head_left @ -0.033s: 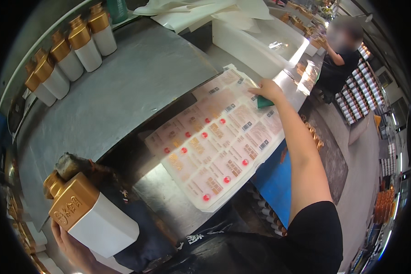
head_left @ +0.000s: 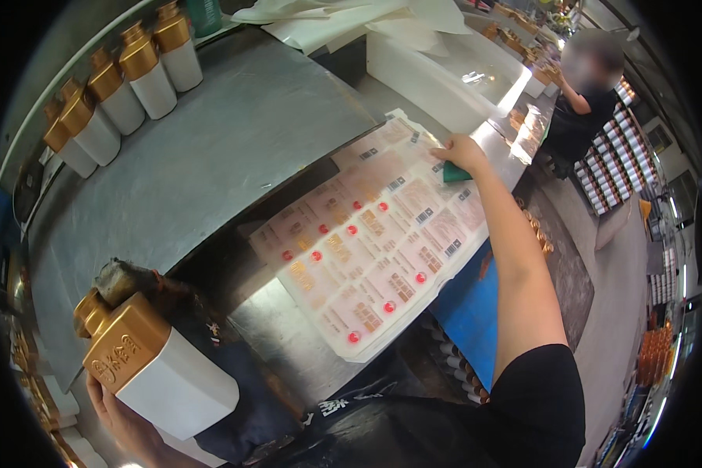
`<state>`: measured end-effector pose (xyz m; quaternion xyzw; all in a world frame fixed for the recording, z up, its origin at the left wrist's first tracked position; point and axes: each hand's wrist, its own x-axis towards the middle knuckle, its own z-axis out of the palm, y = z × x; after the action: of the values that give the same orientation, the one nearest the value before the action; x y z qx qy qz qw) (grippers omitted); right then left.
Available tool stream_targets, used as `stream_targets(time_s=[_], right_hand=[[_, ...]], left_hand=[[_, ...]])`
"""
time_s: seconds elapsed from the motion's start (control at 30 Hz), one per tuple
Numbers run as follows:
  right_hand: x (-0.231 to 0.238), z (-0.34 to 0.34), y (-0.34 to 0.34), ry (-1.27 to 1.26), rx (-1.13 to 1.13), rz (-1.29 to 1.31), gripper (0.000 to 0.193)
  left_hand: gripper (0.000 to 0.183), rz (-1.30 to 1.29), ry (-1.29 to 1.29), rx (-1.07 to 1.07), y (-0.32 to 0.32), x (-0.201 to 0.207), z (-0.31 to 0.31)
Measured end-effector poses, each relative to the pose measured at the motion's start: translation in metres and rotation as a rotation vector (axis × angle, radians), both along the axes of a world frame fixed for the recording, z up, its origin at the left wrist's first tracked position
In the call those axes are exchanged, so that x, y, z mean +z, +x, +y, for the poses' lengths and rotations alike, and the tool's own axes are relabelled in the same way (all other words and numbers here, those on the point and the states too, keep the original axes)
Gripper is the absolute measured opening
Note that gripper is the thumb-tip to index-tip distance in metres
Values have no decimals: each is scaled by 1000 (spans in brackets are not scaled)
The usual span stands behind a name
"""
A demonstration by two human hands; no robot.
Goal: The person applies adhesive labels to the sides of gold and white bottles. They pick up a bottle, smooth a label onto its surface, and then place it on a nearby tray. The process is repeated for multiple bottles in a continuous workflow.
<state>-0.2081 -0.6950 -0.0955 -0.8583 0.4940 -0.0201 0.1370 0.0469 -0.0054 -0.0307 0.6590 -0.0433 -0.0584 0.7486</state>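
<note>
At the lower left my left hand [head_left: 121,413] is wrapped round the near side of a large bottle [head_left: 183,382]. The bottle is white and angular with a gold shoulder and neck; it lies tilted, and its gold part carries raised marks. On the right my right hand [head_left: 462,152] rests at the far right edge of a sheet of printed decals [head_left: 366,242]. Tucked under its palm is a small flat green piece [head_left: 455,173], perhaps a scraper; its kind is not clear. The translucent sheet bears red dots, gold print and small dark codes.
Several gold-and-white bottles [head_left: 144,78] stand along the back left of the metal table [head_left: 226,140]. A white tub [head_left: 429,78] and loose paper [head_left: 327,19] lie beyond the sheet. Dark cloth bundle [head_left: 129,281] is behind the held bottle. Another person [head_left: 577,117] works at the far right.
</note>
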Motion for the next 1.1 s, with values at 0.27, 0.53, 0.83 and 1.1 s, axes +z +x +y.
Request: stream_targets(time_s=[0.27, 0.53, 0.83, 1.1], right_hand=[[-5, 14, 0, -620, -32, -126, 25], [114, 148, 15, -911, 155, -43, 23], [202, 376, 58, -206, 728, -548, 10], [235, 452, 91, 466, 971, -702, 17]], left_hand=[[40, -580, -4, 91, 0, 26, -27], [42, -1139, 842, -448, -59, 41, -33], [89, -944, 591, -229, -67, 32, -28], [38, -988, 497, -462, -78, 25, -2]])
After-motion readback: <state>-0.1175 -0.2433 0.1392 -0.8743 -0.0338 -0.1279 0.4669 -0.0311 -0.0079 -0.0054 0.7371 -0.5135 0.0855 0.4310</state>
